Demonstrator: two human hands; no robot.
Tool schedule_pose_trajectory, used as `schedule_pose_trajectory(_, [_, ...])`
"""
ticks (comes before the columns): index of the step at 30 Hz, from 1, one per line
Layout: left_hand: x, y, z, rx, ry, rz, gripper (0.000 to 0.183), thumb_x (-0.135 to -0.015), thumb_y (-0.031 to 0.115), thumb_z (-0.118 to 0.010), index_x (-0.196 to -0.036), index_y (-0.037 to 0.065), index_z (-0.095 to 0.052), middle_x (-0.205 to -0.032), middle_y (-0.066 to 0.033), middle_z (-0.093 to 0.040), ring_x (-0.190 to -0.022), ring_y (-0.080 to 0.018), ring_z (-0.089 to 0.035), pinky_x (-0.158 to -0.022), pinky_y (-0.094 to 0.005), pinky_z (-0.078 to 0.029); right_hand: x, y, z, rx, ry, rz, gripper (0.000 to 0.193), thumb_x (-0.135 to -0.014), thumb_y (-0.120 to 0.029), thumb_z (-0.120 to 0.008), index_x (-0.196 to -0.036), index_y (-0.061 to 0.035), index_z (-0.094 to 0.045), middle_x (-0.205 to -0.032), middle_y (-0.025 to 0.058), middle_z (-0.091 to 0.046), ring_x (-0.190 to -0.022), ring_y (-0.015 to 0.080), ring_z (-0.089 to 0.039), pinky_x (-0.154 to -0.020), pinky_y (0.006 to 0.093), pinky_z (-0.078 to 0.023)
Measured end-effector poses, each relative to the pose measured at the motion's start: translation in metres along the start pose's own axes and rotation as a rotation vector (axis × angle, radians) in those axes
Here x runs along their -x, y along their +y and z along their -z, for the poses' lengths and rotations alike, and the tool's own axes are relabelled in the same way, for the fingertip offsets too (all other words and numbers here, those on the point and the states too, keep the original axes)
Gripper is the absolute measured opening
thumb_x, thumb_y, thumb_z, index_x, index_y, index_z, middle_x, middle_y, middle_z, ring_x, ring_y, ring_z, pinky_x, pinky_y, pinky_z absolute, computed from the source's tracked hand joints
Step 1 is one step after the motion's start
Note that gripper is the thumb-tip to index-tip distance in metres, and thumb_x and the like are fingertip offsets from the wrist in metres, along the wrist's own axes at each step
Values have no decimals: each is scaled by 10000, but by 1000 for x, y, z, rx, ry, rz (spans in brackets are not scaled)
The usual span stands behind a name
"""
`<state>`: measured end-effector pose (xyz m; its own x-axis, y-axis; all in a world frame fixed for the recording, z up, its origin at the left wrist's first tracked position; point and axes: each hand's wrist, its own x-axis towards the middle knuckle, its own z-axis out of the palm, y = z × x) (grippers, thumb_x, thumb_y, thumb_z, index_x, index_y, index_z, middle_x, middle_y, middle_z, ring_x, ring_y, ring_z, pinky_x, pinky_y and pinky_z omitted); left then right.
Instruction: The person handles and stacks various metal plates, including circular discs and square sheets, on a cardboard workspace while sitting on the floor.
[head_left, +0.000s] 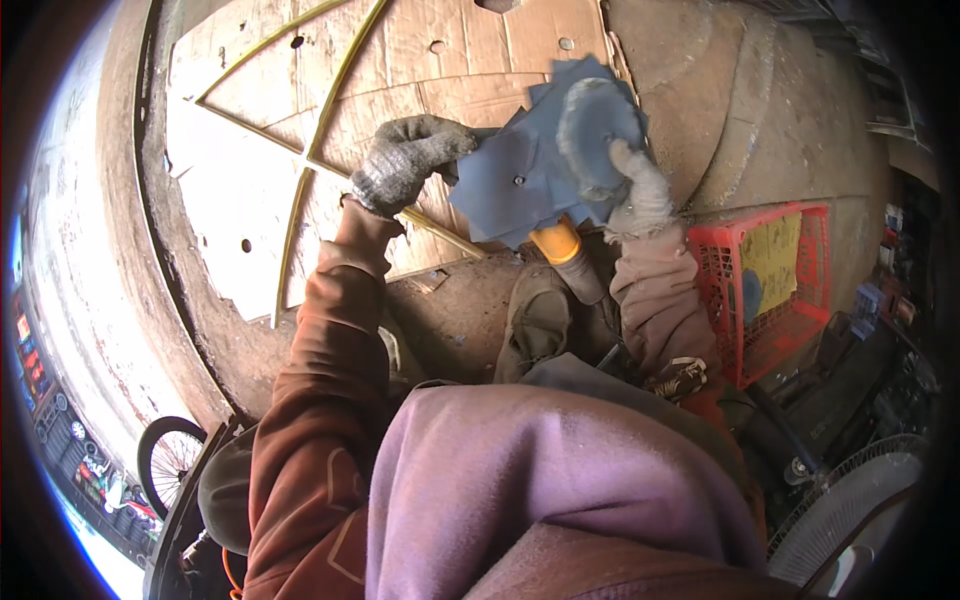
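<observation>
My left hand (410, 160), in a grey knit glove, is closed on the left edge of a dark blue-grey sheet. More blue-grey sheets (505, 185) overlap in a fanned pile beside it, perhaps sandpaper. My right hand (640, 190), also gloved and slightly blurred, grips the worn blue-grey sheet (605, 130) on the right of the pile, which bears a whitish curved mark. Its fingertips are partly hard to make out. Left of the sheets, thin brass-coloured strips (305, 160) form a crossed, angular frame on a flat sheet of cardboard (450, 60). It passes beneath my left wrist.
A red plastic crate (735, 300) with a yellow sheet (770, 265) in it stands at the right. An orange-and-grey cylindrical thing (557, 243) pokes out below the sheets, near a shoe (537, 315). A fan (850, 520) is at lower right, a spoked wheel (170, 465) at lower left.
</observation>
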<state>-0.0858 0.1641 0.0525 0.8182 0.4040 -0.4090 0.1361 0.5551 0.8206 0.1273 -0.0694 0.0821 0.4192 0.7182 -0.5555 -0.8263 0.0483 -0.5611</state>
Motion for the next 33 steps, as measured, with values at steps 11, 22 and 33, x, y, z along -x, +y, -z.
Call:
schedule_pose_trajectory(11, [21,-8,5,-240,26,-249,329,-981,256,-685,-1063,-59,-735,-811,-114,-735,-718,-186,-691,-720,-323,-552,-8,38,-35,0,-69,-72,402,-945,-105,-721,-1333,-46,-635,-1227,100,-704,-1101,250,-706,-953,410,-600])
schedule_pose_trajectory(22, [30,13,-18,-209,135,-3,162,-925,92,-758,-1016,-41,-748,-858,-78,-742,-747,-153,-685,-712,-298,-569,2,44,-28,-52,5,-23,436,-990,-158,-696,-1395,-38,-588,-1296,118,-685,-1161,265,-686,-993,414,-578])
schedule_pose_trajectory(33, [33,-2,-11,63,124,-103,350,-1048,265,-595,-1152,-46,-717,-898,-69,-715,-758,-142,-660,-654,-287,-535,8,46,-24,-50,47,-22,434,-990,-169,-705,-1386,-34,-591,-1279,127,-697,-1127,262,-704,-960,399,-595])
